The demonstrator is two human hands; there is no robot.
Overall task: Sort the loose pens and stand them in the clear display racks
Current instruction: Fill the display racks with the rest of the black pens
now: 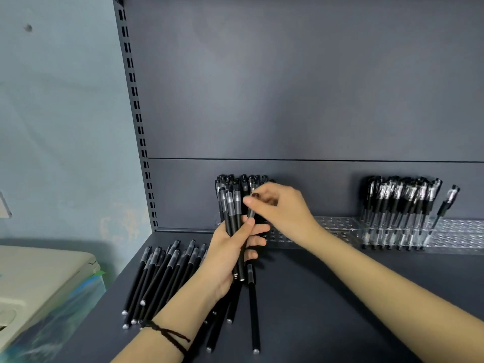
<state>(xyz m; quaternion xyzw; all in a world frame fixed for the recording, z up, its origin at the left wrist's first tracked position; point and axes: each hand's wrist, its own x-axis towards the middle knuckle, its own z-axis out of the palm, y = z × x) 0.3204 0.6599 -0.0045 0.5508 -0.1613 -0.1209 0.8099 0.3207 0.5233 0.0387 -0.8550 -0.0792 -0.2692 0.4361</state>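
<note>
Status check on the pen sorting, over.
Left hand grips a pen bundle. Right hand pinches one pen from it. Loose pens lie on the shelf; nothing blocks the clear rack.

Grey shelf (340,297), blue wall (65,127)

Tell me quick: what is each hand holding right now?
Left hand: grips a bundle of black pens, held upright.
Right hand: pinches a single pen beside the bundle.
</note>
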